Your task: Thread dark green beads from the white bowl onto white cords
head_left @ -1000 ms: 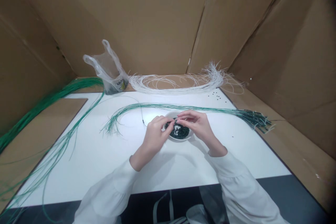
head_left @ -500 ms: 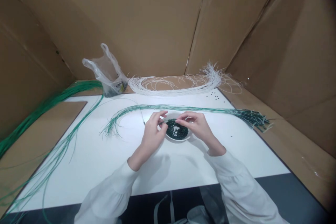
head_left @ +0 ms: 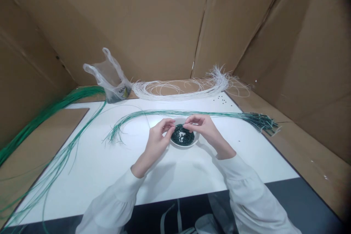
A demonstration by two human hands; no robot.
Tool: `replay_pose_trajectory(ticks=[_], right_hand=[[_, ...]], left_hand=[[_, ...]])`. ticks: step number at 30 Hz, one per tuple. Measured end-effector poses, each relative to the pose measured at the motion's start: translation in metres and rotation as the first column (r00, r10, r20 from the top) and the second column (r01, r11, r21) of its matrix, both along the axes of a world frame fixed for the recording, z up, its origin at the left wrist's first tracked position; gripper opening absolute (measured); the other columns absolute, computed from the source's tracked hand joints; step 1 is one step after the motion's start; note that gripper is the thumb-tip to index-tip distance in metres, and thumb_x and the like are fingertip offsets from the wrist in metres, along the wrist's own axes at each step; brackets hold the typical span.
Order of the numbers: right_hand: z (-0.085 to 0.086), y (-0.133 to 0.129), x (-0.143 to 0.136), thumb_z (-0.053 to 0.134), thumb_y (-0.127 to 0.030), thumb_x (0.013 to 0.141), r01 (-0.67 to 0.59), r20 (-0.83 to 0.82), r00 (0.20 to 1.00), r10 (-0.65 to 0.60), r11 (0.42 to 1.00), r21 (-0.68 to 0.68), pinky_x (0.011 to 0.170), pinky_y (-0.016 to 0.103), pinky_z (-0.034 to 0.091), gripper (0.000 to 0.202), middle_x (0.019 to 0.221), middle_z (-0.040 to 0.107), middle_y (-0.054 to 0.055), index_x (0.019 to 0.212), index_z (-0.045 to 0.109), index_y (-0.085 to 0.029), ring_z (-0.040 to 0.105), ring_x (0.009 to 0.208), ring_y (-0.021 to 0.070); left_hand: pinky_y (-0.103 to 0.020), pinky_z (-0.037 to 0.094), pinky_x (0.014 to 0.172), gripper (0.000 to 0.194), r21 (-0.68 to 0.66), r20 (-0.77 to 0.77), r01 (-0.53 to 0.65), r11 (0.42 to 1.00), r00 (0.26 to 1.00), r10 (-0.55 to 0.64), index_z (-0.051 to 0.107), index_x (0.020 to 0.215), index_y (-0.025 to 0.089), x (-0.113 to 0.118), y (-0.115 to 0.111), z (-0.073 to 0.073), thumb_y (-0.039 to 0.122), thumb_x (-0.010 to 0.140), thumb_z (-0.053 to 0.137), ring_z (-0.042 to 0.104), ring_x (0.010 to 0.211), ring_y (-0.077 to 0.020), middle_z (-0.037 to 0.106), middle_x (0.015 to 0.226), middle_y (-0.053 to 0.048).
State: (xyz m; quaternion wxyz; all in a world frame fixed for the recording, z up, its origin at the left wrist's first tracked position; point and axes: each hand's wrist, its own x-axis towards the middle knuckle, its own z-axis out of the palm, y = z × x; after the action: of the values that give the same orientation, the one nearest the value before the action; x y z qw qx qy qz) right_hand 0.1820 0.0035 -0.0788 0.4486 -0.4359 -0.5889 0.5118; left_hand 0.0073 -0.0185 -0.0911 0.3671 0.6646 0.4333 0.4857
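Over the bowl's left rim, my left hand is pinched at the fingertips. A thin green strand curves from the left side of the table down to it. Facing it, my right hand pinches at the bowl's far right; whatever its fingertips hold is too small to make out. Below the fingers stands a white bowl full of small dark green beads, with a pale patch of its bottom showing in the middle.
Behind the bowl lies a bundle of green strands, its right end dark and beaded. More green strands spread at left. A plastic bag and white strands stand along the cardboard wall. Loose beads dot the table.
My left fingertips have risen slightly and come a little closer together. The dark bead-like piece on the strand beside my left hand no longer shows. The whole view has shifted a little.
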Motion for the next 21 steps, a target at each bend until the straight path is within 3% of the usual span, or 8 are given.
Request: replay_pose_trajectory(ticks=[4,12,16,21], right_hand=[[-0.001,0.000,0.000,0.072,-0.030,0.056,-0.057,-0.006,0.998,0.057,0.997,-0.047,0.051,0.023,0.042,0.021,0.059,0.057,-0.001,0.064,0.061,-0.014,0.050,0.051,0.0088],[0.000,0.000,0.001,0.069,-0.032,0.061,-0.040,0.083,0.996,0.040,0.999,0.005,0.054,0.025,0.044,0.020,0.065,0.064,0.003,0.068,0.068,-0.014,0.052,0.053,0.0109],[-0.006,0.001,-0.001,0.067,-0.034,0.063,-0.030,0.100,0.995,0.023,0.997,0.070,0.055,0.025,0.045,0.021,0.070,0.066,0.005,0.070,0.069,-0.015,0.056,0.059,0.0135],[-0.010,-0.001,-0.005,0.064,-0.036,0.066,-0.029,0.107,0.994,0.019,0.995,0.099,0.053,0.025,0.046,0.022,0.071,0.067,0.005,0.073,0.070,-0.016,0.056,0.058,0.0134]], left_hand=[[-0.026,0.047,0.076,0.017,0.003,-0.006,0.027,1.000,1.000,-0.027,0.056,0.094,0.017,0.001,-0.001,-0.001,0.020,0.078,0.052,0.059,0.078,-0.0132,0.060,0.084,-0.004],[-0.026,0.048,0.075,0.016,0.018,-0.062,-0.037,0.999,0.997,0.038,0.057,0.091,0.016,0.001,-0.001,0.001,0.019,0.076,0.052,0.058,0.078,-0.0134,0.060,0.086,-0.005],[-0.025,0.048,0.070,0.022,0.048,-0.158,-0.007,0.999,0.987,0.014,0.060,0.095,0.017,0.002,-0.003,0.003,0.023,0.074,0.055,0.058,0.073,-0.0131,0.061,0.095,-0.006],[-0.023,0.047,0.065,0.023,-0.024,-0.190,-0.028,0.999,0.981,0.023,0.067,0.086,0.018,0.003,-0.004,0.002,0.033,0.079,0.052,0.060,0.068,-0.0147,0.068,0.079,-0.003]])
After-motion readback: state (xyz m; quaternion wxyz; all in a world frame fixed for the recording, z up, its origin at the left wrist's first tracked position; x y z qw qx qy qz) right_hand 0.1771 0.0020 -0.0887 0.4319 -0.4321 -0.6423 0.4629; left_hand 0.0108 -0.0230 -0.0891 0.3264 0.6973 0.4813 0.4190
